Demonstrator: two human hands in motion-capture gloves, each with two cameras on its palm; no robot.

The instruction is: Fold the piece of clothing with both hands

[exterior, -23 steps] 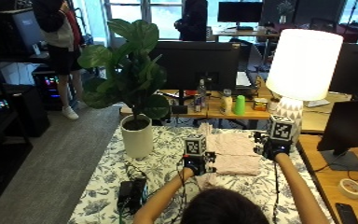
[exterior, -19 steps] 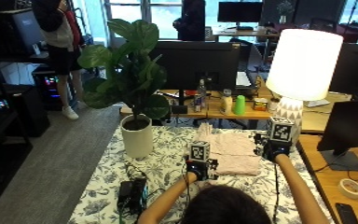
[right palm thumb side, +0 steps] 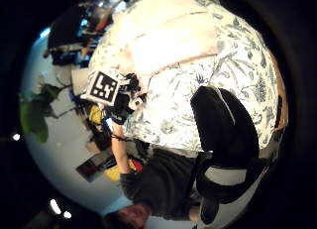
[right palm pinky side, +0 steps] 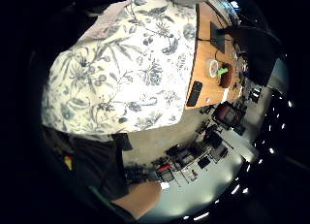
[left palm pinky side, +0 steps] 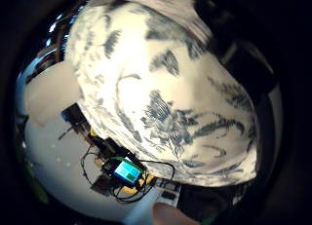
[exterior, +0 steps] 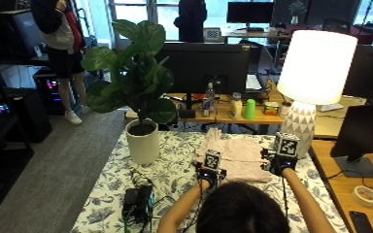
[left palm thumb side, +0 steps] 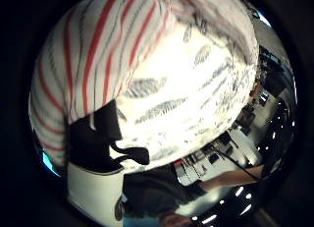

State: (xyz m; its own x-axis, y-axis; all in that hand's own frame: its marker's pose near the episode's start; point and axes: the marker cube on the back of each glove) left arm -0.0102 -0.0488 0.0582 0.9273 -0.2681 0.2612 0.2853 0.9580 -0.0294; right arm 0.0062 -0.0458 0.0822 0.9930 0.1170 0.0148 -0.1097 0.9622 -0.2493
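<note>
Pale pink folded garment with thin red stripes [exterior: 235, 156] lies flat on the counter covered in a white cloth with blue floral print [exterior: 174, 170], about mid-counter, in front of the person, between their two arms.

Left hand in black glove [exterior: 207, 175] sits at the garment's near-left edge, touching or just over it. The left thumb side palm view shows the striped fabric [left palm thumb side: 98, 55] close under the palm, meeting the floral cloth [left palm thumb side: 196, 89]. Grip state: cannot tell, fingers not resolved in any view.

Right hand in black glove [exterior: 277, 162] is at the garment's right edge, near its near corner. The right thumb side palm view shows the folded garment [right palm thumb side: 168, 45] lying flat with a fold line across it, and the other gloved hand [right palm thumb side: 121, 107] at its edge. Right grip: cannot tell whether fingers pinch the cloth.

Around it: white ceramic pot with a broad-leaved green plant [exterior: 143, 145] on the counter's far-left part; a lamp with a white shade and patterned base [exterior: 313, 77] at far-right. Black box with cables [exterior: 138, 201] near the left front edge. Wooden side desk at right carries a black phone [exterior: 358, 219] and a small bowl [exterior: 367, 194].

No legible brand, label or writing in any view.
</note>
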